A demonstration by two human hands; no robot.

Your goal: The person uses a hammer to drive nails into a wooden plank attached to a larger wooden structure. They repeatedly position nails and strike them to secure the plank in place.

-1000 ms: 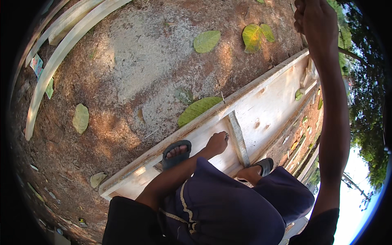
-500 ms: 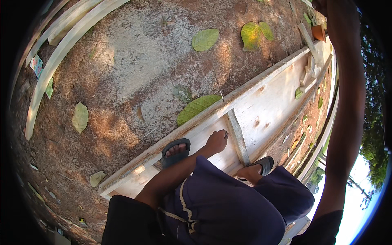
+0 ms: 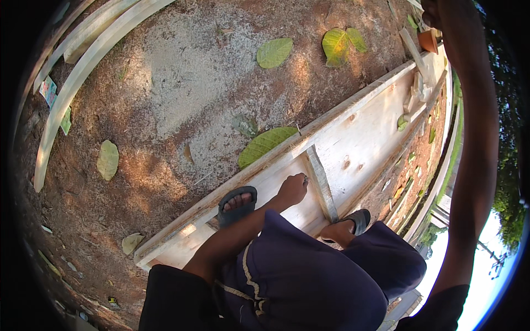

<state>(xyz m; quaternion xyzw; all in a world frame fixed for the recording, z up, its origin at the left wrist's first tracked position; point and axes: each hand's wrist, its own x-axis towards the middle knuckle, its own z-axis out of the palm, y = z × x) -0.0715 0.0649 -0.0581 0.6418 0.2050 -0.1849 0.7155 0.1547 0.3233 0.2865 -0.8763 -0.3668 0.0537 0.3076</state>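
Observation:
A long wooden frame (image 3: 381,118) of pale planks lies on the ground, running from lower left to upper right. Across it stands a short wooden crosspiece (image 3: 321,182). My left hand (image 3: 291,192) is closed just left of this crosspiece, low over the frame, pinching something small at the fingertips that I cannot make out. My right hand (image 3: 435,14) is raised at the top right, partly cut off and dark. Its fingers look curled, and whatever they hold is hidden. A thin nail (image 3: 298,129) sticks up by the frame's far long edge.
My sandalled feet (image 3: 238,203) stand at the frame. Wood offcuts (image 3: 417,99) and an orange-brown object (image 3: 428,41) sit by its far end. Long pale boards (image 3: 77,83) lie at the upper left. Large leaves (image 3: 274,53) are scattered on the sandy ground.
My raised right arm has shifted slightly to the right. My left hand keeps its place by the crosspiece. The whole view has moved a little.

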